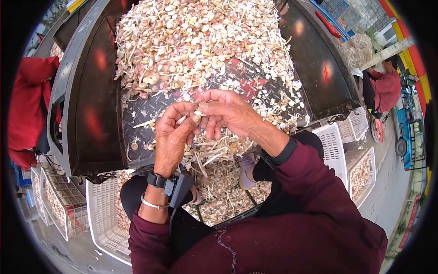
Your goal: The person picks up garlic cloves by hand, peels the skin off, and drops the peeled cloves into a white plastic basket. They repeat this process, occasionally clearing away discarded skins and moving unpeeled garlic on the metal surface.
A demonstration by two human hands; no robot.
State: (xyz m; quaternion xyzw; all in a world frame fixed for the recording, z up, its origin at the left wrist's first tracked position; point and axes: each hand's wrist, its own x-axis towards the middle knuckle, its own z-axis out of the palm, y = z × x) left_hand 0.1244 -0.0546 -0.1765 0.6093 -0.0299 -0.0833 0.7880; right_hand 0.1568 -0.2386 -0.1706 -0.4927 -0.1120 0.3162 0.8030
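Both hands meet above the near edge of a dark metal tray [150, 107], in the middle of the head view. My left hand [175, 130] has its thumb and forefinger pinched on a small pale garlic clove [198, 113]. My right hand [226, 112] touches the same clove from the right, thumb and forefinger closed on it, other fingers curled. Behind the hands, a big heap of garlic cloves [196, 41] with stalks covers the tray. Peelings and dry stalks [214, 150] lie just below the hands.
White plastic crates stand at the left [102, 214] and right [333, 146], some holding garlic. Skins and stalks [228, 198] cover the ground between my feet. A person in red [29, 109] is at the far left, another person [385, 89] at the right.
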